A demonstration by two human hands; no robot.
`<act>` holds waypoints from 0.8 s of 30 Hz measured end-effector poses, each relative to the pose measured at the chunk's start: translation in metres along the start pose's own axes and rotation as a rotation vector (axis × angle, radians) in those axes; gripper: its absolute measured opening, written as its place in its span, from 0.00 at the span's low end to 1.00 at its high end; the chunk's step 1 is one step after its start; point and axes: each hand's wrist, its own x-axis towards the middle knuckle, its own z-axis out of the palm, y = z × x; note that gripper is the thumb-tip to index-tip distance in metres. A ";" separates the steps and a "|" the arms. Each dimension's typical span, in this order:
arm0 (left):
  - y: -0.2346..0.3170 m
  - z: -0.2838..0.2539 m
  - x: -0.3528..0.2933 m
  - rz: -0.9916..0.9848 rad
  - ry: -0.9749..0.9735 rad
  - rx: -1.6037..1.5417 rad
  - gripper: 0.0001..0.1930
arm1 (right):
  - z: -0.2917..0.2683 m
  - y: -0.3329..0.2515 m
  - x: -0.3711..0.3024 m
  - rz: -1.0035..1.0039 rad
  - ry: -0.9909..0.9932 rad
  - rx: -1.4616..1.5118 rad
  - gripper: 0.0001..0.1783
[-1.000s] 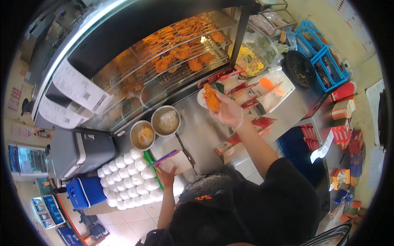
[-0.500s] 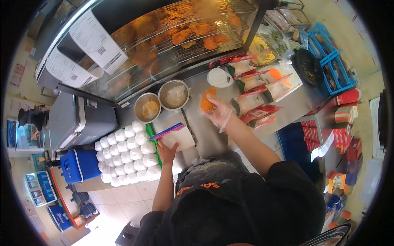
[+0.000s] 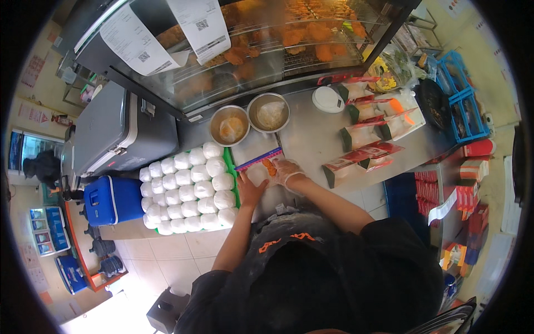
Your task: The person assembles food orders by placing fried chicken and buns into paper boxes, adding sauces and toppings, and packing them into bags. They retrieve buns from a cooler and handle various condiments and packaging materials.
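My right hand (image 3: pixel 288 172), in a clear plastic glove, is closed on a piece of fried chicken (image 3: pixel 270 167), low over a white paper sheet (image 3: pixel 256 174) with a blue and pink strip along its far edge. Its fingertips are partly hidden by the glove and the chicken. My bare left hand (image 3: pixel 252 190) rests on the left side of that paper, thumb apart from the fingers. Just left of it stand rows of round white wrapped bundles (image 3: pixel 186 192) on a green tray (image 3: pixel 232 176).
Two steel bowls (image 3: pixel 229 106) stand beyond the paper, before a glass display case of fried chicken (image 3: pixel 293 37). Several red and white food packs (image 3: pixel 361 158) and a white round-lidded tub (image 3: pixel 328 99) are to the right. At left are a grey cooler (image 3: pixel 125 133) and a blue cooler (image 3: pixel 113 199).
My right hand has brought the fried chicken down and toward me, from over the counter to the paper beside my left hand. The view has shifted; my left hand stays at the paper.
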 end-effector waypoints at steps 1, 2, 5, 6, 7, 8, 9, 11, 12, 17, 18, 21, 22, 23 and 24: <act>0.004 -0.001 -0.001 -0.035 -0.013 -0.027 0.54 | 0.012 0.000 0.006 0.033 0.056 -0.011 0.20; 0.005 -0.001 -0.001 -0.044 -0.024 -0.030 0.54 | 0.020 0.000 0.013 0.049 0.019 -0.067 0.19; -0.002 0.009 -0.008 -0.018 0.019 0.006 0.55 | 0.059 0.017 0.027 0.019 0.056 -0.179 0.17; -0.007 0.020 -0.006 0.036 0.112 0.040 0.56 | 0.076 0.033 0.027 -0.066 0.186 -0.188 0.19; -0.004 0.017 -0.003 0.043 0.088 0.025 0.56 | 0.084 0.040 0.031 -0.128 0.254 -0.144 0.20; -0.001 0.009 -0.003 0.051 0.060 0.016 0.55 | 0.092 0.045 0.029 -0.133 0.275 -0.135 0.21; -0.002 0.003 -0.001 0.048 0.027 -0.006 0.54 | 0.079 0.024 0.031 0.026 0.166 -0.112 0.22; 0.001 -0.005 0.006 0.054 -0.035 -0.045 0.53 | 0.074 0.011 0.036 0.198 0.060 -0.197 0.24; 0.001 -0.007 0.009 0.056 -0.058 -0.059 0.53 | 0.079 0.017 0.034 0.110 0.109 -0.226 0.24; -0.011 0.003 0.019 0.082 -0.061 -0.068 0.52 | 0.065 0.008 0.006 0.055 0.178 -0.119 0.18; -0.012 0.001 0.018 0.095 -0.079 -0.101 0.53 | 0.057 0.006 -0.008 0.059 0.195 -0.085 0.18; -0.020 0.002 0.008 0.202 -0.028 -0.137 0.54 | 0.035 0.005 -0.053 -0.041 0.207 -0.084 0.18; -0.024 0.005 0.005 0.251 0.000 -0.139 0.55 | 0.026 0.007 -0.068 -0.056 0.146 -0.134 0.17; -0.026 0.002 0.002 0.235 -0.051 -0.172 0.55 | 0.017 0.012 -0.081 -0.076 0.083 -0.184 0.16; -0.026 -0.002 -0.006 0.220 -0.108 -0.205 0.55 | 0.010 0.020 -0.094 -0.091 0.020 -0.231 0.15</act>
